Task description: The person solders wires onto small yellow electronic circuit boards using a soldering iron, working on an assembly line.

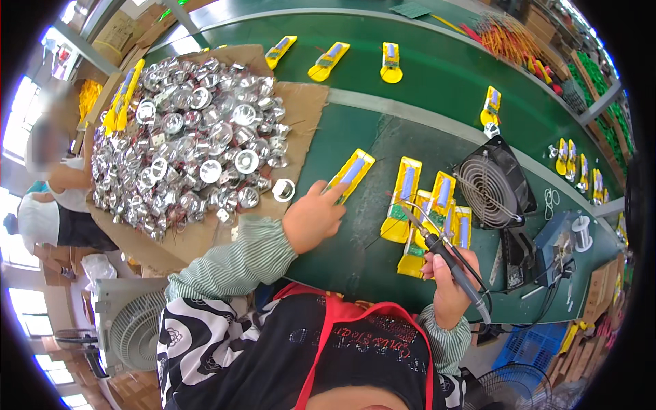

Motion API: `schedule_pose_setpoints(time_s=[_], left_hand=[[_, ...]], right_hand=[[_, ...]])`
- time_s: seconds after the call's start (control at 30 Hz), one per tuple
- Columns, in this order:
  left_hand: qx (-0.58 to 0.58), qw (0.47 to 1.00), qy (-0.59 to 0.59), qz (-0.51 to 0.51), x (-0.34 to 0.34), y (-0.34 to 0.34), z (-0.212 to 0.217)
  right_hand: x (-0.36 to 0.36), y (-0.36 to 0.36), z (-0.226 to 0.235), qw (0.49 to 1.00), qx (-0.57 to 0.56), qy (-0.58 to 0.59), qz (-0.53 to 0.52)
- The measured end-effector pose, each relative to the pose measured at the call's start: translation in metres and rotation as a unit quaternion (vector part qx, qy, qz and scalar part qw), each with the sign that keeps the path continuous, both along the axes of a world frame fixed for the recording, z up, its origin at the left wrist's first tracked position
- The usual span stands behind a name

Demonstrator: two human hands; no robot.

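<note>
My left hand (313, 220) has its fingers closed on the lower end of a yellow flashlight housing (360, 164), which holds a blue-purple battery and lies tilted on the green table. In my right hand (451, 287) is a soldering iron (447, 256), its tip pointing up and left over a group of similar housings. One of these yellow housings (402, 198) shows a battery and a green circuit board. Between the iron and my right hand runs a thin metal tube. Close to my left hand lies a silver lamp reflector (283, 190).
A big heap of silver reflectors (205, 137) lies on cardboard at left. Right of the housings stand a black fan (488, 181), a soldering station (557, 246) and a solder spool (581, 232). More yellow housings (391, 63) sit on the green conveyor behind. A person (58, 178) is at far left.
</note>
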State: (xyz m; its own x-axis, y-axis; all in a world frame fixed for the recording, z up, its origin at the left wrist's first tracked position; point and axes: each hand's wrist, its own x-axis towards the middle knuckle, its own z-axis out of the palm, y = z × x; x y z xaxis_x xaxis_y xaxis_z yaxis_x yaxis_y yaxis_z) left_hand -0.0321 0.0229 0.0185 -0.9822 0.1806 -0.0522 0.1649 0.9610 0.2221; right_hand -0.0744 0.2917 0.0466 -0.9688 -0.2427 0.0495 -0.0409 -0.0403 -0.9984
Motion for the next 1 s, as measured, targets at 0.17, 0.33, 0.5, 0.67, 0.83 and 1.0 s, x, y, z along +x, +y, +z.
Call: schedule_pose_setpoints(time_s=[0.17,0.33,0.5,0.67,0.83,1.0], left_hand=[[-0.036,0.999,0.029,-0.013,0.039,-0.007,0.002],[-0.106,0.987,0.085,0.089,0.079,-0.048,0.031],[0.016,0.933,0.105,0.344,0.111,-0.090,0.049],[0.025,0.942,0.212,0.258,0.102,-0.099,0.015],[0.415,0.790,0.153,0.425,0.090,-0.114,0.026],[0.558,0.730,0.139,0.370,0.071,-0.089,0.028]], right_hand=[[0.011,-0.016,0.006,0.998,-0.005,-0.039,0.045],[0.016,-0.026,0.005,0.995,0.001,-0.037,0.092],[0.019,-0.034,-0.007,0.992,0.003,-0.052,0.117],[0.018,-0.041,-0.008,0.987,-0.004,-0.076,0.142],[0.018,-0.040,-0.015,0.986,0.007,-0.083,0.146],[0.016,-0.047,-0.015,0.987,0.011,-0.084,0.136]])
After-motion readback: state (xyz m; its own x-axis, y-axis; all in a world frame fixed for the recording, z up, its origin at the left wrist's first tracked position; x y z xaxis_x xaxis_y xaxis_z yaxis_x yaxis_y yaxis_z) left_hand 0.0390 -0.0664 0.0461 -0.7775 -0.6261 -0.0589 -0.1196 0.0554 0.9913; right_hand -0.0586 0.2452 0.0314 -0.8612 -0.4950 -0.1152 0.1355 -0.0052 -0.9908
